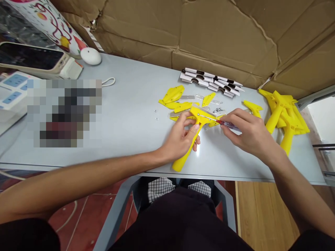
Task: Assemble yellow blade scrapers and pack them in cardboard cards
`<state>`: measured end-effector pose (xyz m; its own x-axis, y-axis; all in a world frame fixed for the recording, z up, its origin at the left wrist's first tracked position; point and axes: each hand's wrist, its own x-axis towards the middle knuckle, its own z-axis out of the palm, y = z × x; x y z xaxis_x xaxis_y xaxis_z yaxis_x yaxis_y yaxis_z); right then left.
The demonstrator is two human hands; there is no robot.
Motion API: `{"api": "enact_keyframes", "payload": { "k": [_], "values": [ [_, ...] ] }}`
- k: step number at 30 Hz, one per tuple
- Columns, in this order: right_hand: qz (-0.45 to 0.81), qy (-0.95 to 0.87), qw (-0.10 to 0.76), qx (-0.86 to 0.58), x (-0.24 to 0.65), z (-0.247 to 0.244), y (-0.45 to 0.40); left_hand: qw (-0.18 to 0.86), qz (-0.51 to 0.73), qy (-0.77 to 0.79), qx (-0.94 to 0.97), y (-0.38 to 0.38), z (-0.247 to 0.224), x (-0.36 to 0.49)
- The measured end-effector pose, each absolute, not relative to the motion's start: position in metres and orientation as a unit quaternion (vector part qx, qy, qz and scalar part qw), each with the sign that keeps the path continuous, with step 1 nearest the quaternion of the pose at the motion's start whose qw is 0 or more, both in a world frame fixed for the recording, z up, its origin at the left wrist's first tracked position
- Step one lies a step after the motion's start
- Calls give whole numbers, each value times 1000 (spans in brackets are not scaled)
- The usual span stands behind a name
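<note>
My left hand (pixel 180 137) is closed around the handle of a yellow plastic scraper (pixel 185 157), its wide head pointing away from me and its butt end near the table edge. Pinched in the fingers of my right hand (pixel 250 134) is a screwdriver (pixel 230 125) with a clear and red handle. Its metal shaft reaches left across the scraper's head, the tip close to a screw there; whether they touch I cannot tell. Just behind lie loose yellow scraper covers (pixel 174 94), flat metal blades (pixel 187 98) and a small heap of screws (pixel 218 110).
White-and-black cardboard sleeves (pixel 209 80) lie by the cardboard wall (pixel 222 38). More yellow scraper handles (pixel 286 115) are piled on the right. A phone (pixel 31 57), a white egg-shaped object (pixel 90 56) and a power strip (pixel 13 87) occupy the left; one area there is blurred out.
</note>
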<state>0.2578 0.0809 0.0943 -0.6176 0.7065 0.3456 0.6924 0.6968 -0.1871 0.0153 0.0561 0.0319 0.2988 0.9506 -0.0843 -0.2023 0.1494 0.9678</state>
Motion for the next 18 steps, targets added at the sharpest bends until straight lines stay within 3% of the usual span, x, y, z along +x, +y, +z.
{"api": "enact_keyframes", "payload": {
  "k": [12,18],
  "values": [
    [1,-896,190,-401,254,99,78,649,434,401,480,56,31,16],
    [-75,-905,142,-395,247,111,78,648,441,400,475,56,30,17]
  ]
}}
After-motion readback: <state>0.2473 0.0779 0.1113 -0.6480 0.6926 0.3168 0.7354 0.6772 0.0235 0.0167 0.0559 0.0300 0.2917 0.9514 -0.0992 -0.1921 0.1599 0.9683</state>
